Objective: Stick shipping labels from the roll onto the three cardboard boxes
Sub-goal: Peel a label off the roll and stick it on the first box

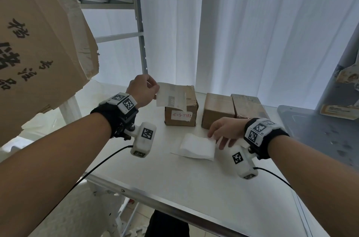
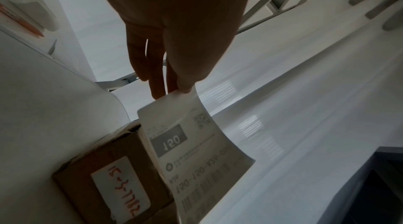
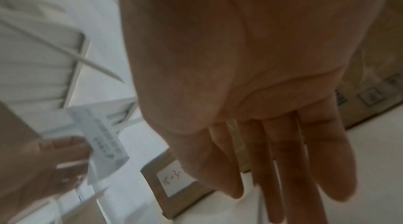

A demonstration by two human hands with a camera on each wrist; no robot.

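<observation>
Three brown cardboard boxes stand in a row at the back of the white table [image 1: 174, 180]: a left box [image 1: 181, 109] with a red handwritten sticker, a middle box [image 1: 217, 109] and a right box [image 1: 247, 106]. My left hand [image 1: 153, 86] pinches a printed shipping label [image 1: 171, 97] by its top corner, and the label hangs just above the left box [image 2: 109, 176]. The left wrist view shows the label [image 2: 196, 141] curling down beside that box. My right hand [image 1: 215, 137] reaches with straight fingers [image 3: 283, 167] over the right edge of the white label stack [image 1: 197, 146].
A big printed carton [image 1: 38, 42] juts out at the upper left on a metal shelf frame [image 1: 139, 33]. White curtains hang behind the table. A grey surface [image 1: 320, 134] adjoins the table on the right. The table's metal front edge [image 1: 174, 205] is close to me.
</observation>
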